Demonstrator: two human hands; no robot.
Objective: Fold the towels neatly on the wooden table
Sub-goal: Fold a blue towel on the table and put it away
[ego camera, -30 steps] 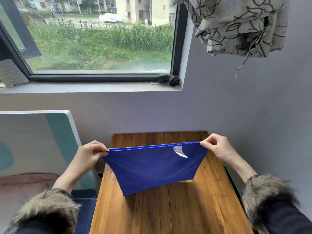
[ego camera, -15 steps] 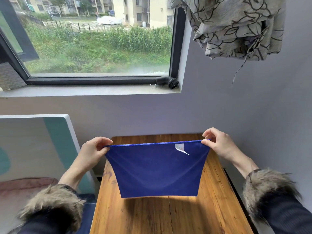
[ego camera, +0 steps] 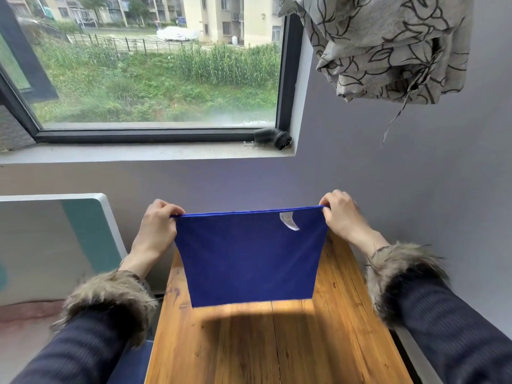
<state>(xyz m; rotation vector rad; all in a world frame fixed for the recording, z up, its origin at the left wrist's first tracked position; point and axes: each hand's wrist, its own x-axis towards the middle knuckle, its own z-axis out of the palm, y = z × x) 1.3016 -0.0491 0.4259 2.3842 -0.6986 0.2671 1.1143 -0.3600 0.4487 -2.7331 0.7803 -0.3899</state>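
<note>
A blue towel hangs flat in the air above the wooden table, its lower edge clear of the wood and casting a shadow. My left hand pinches the towel's top left corner. My right hand pinches the top right corner. The top edge is stretched taut between them. A small white label shows near the top right of the towel.
The narrow table stands against a grey wall at the back and right. A white and teal panel rises at the left. A patterned curtain hangs bunched at the upper right. A black object lies on the window sill.
Both hands have lifted the towel higher and moved it away from me. The cloth went from slanting onto the table to hanging straight down, free of the wood.
</note>
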